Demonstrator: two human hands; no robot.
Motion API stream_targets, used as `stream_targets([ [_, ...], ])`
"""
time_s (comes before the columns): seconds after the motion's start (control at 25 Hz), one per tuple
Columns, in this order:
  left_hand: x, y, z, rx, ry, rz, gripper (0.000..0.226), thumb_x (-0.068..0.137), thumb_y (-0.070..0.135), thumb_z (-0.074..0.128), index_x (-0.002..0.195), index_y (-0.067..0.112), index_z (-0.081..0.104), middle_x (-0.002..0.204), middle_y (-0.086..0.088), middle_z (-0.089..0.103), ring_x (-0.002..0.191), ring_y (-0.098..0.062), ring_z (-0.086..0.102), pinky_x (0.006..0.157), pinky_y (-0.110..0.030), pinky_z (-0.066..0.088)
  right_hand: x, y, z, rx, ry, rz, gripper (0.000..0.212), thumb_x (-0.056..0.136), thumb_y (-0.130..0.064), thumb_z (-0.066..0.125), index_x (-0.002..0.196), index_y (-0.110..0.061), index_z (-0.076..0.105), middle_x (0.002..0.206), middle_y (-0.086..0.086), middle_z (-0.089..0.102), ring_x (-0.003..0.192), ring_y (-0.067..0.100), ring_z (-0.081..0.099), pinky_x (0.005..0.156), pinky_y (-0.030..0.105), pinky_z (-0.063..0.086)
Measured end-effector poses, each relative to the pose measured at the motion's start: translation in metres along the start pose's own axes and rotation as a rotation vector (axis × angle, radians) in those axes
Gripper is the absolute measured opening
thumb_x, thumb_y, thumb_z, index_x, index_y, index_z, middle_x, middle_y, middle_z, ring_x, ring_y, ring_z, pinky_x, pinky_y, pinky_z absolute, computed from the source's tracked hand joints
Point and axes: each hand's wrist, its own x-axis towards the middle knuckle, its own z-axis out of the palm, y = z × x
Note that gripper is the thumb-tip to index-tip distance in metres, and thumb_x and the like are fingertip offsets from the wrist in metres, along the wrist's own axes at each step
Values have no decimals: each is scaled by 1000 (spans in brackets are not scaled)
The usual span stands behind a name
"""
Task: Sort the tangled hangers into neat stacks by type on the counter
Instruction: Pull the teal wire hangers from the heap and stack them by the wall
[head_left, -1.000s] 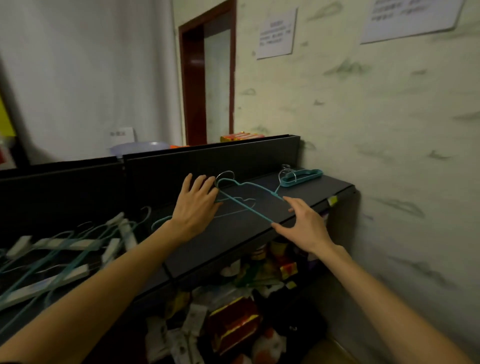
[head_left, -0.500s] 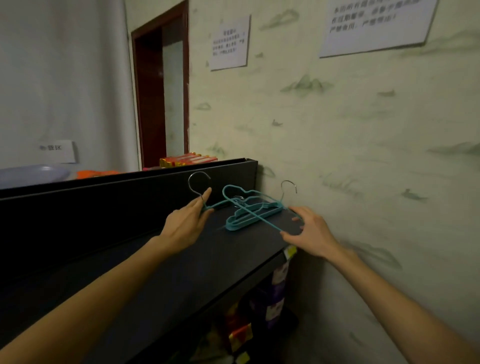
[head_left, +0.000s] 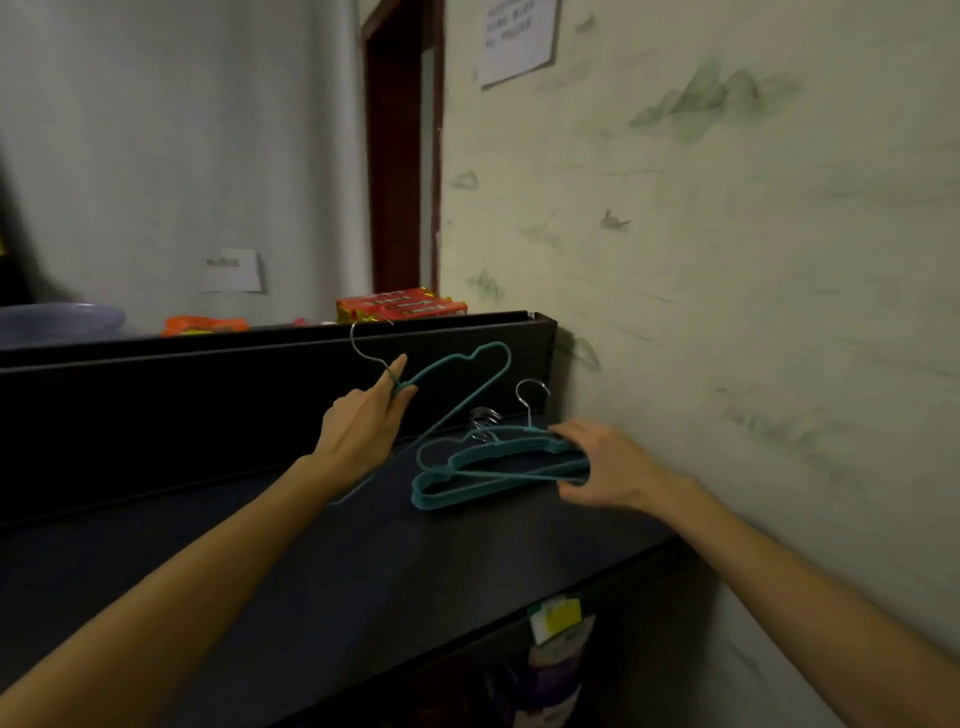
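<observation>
Up goes the single teal hanger (head_left: 457, 387) since half a second ago: it now stands lifted off the dark worktop (head_left: 363, 561), tilted against the black back panel (head_left: 208, 395), where before it lay low across the pile. Working from the left: a pale blue basin (head_left: 57, 322) and an orange packet (head_left: 202, 326) sit beyond the panel's top edge, with red and yellow packets (head_left: 400, 304) further along by the dark red door frame (head_left: 395, 156). Now the left hand (head_left: 358, 428), and it pinches that lifted hanger at the neck, right below its silver hook, fingers extended along the wire. The hanger's lower end runs down to the worktop behind the wrist. Next, near the worktop's far right corner, the stack of teal hangers (head_left: 493, 467) lies flat, hooks pointing to the back panel, one hook standing upright. On the right, the right hand (head_left: 602, 465) holds the stack's right end, fingers curled over the top and thumb beneath. A paper notice (head_left: 519, 39) hangs on the stained wall (head_left: 727, 260), and a yellow tag (head_left: 558, 618) clings under the worktop's front edge.
</observation>
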Motion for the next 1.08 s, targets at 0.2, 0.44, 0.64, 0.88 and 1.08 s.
stream_targets([
  [0.2, 1, 22, 14, 174, 95, -91, 47, 106, 47, 32, 149, 32, 40, 63, 7, 67, 50, -10, 60, 43, -33, 47, 49, 39, 24, 42, -82, -177, 85, 71, -58, 63, 144, -17, 48, 136, -2, 57, 117, 14, 58, 102, 27, 48],
  [0.44, 9, 47, 23, 232, 49, -176, 40, 107, 45, 31, 111, 22, 64, 52, 5, 64, 49, -7, 58, 45, -28, 43, 73, 60, 38, 66, -195, -229, 92, 76, -58, 62, 155, -24, 30, 149, -1, 49, 131, 18, 50, 112, 35, 41],
  [0.64, 21, 79, 46, 50, -305, -165, 37, 107, 47, 31, 113, 27, 61, 54, -1, 68, 50, -8, 64, 63, -34, 56, 68, 79, 51, 400, -35, -89, 103, 78, -59, 66, 159, -25, 13, 155, 0, 40, 140, 21, 40, 116, 42, 35],
  [0.88, 45, 100, 76, -255, -521, -182, 51, 105, 51, 33, 106, 15, 70, 45, 0, 48, 40, -14, 45, 58, -37, 49, 50, 90, 47, 738, 261, 58, 119, 72, -44, 86, 159, -26, 7, 143, -6, 48, 129, 10, 47, 106, 28, 40],
  [1.08, 44, 93, 97, 196, -390, -79, 61, 98, 65, 39, 89, 13, 70, 67, -4, 70, 58, -18, 63, 59, -37, 53, 28, 96, 55, 531, 404, 137, 80, 73, -49, 83, 141, -20, 51, 110, -7, 61, 105, 10, 54, 89, 30, 50],
])
